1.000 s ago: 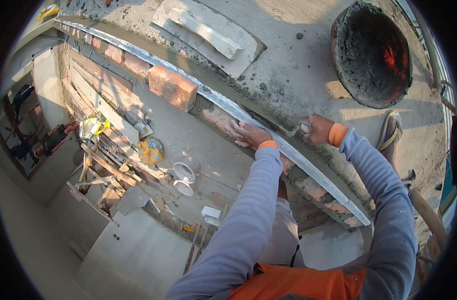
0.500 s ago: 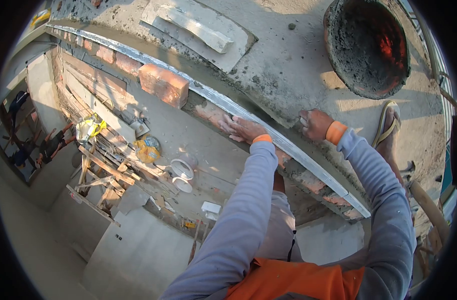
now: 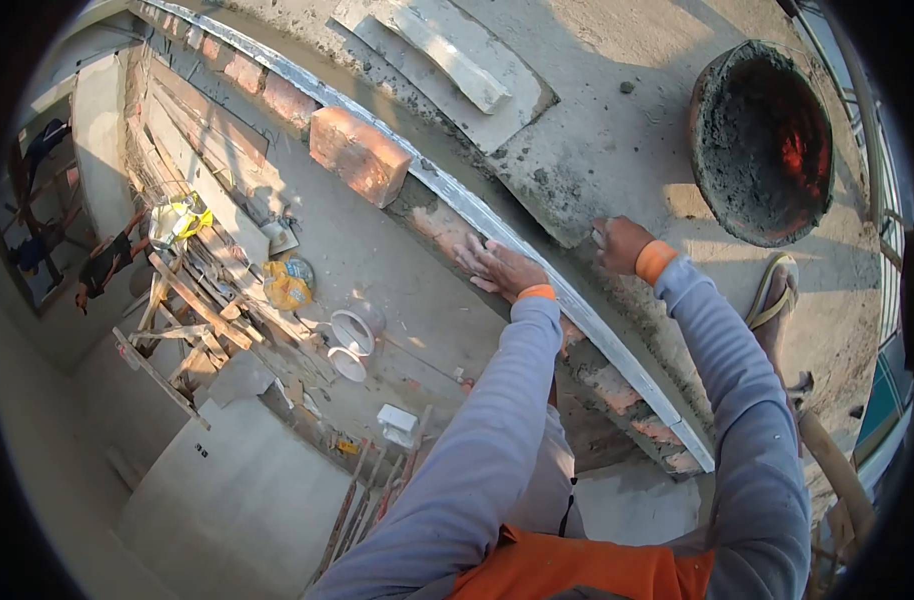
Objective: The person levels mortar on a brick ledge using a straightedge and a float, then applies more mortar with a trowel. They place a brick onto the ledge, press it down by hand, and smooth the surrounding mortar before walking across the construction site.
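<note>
My left hand (image 3: 502,268) lies with its fingers spread on the brick edge, against the long pale metal-coloured strip (image 3: 582,312). My right hand (image 3: 620,245) is closed on the other side of the strip, low over the grey surface; what it grips is hidden. Just left of its fingers is a mortar-covered corner (image 3: 562,222). Wet-looking mortar (image 3: 537,232) fills the channel beside the strip. Farther up the wall, a loose reddish brick (image 3: 360,157) rests against the strip's outer side.
A round pan of mortar (image 3: 762,145) stands at upper right, above a sandalled foot (image 3: 775,295). A pale block (image 3: 452,55) lies on a slab at the top. Below the wall are scrap timber (image 3: 202,300) and a white bucket (image 3: 357,328). A person (image 3: 107,270) is at far left.
The view has shifted and turned, so the brick and pan appear farther right. My right hand is slightly closer to my left hand, which stays spread against the brick edge.
</note>
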Motion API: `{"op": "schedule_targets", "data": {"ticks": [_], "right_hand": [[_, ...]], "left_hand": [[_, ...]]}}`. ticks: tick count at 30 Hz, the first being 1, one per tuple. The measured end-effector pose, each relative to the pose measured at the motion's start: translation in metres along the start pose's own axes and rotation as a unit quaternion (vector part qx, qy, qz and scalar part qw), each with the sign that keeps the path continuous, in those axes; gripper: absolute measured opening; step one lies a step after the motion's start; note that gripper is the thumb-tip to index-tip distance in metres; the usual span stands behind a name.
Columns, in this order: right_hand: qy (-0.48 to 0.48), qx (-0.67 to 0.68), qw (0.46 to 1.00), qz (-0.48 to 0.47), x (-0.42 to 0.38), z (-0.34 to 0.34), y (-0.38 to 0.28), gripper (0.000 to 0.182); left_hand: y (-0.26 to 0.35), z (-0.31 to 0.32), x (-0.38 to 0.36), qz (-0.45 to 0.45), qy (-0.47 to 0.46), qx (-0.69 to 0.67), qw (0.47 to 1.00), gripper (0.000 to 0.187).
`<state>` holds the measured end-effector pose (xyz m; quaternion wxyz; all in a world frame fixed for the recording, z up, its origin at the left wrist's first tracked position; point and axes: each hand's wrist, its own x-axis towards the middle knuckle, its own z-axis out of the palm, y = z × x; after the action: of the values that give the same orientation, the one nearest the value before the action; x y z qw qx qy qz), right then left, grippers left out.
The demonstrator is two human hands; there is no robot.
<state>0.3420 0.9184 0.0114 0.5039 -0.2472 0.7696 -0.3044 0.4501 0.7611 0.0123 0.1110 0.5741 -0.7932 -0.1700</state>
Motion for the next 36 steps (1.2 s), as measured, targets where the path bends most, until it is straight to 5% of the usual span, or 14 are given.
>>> {"op": "schedule_targets", "data": {"ticks": [4,6,12,15,20,24,30,36], "right_hand": [[-0.019,-0.004,0.997,-0.077,0.017,0.006,-0.019,0.034],[-0.119,0.066,0.990,-0.043,-0.018,-0.019,-0.025,0.032],[-0.022,0.059,0.998,-0.018,-0.019,0.001,-0.009,0.031],[-0.018,0.022,0.999,-0.019,0.016,0.010,-0.026,0.029],[-0.075,0.061,0.994,-0.046,-0.058,-0.005,-0.019,0.023],[-0.023,0.138,0.990,-0.021,-0.094,0.030,0.020,0.026],[-0.042,0.044,0.998,0.032,-0.085,0.049,0.034,0.034],[0.029,0.082,0.996,0.021,-0.066,0.044,0.025,0.021]], "left_hand": [[-0.007,0.001,0.001,0.017,-0.007,-0.001,1.000,0.055],[0.002,-0.002,-0.001,0.017,-0.009,-0.014,1.000,0.058],[0.008,-0.007,-0.001,0.003,-0.014,0.021,1.000,0.052],[0.003,0.002,0.002,0.003,0.011,0.021,1.000,0.052],[0.007,-0.007,0.001,-0.026,-0.027,0.028,0.999,0.051],[0.002,-0.003,-0.001,-0.002,-0.017,0.005,1.000,0.050],[-0.004,-0.002,-0.002,-0.009,-0.032,0.015,0.999,0.050],[0.003,-0.007,0.003,-0.025,-0.026,0.064,0.997,0.052]]}}
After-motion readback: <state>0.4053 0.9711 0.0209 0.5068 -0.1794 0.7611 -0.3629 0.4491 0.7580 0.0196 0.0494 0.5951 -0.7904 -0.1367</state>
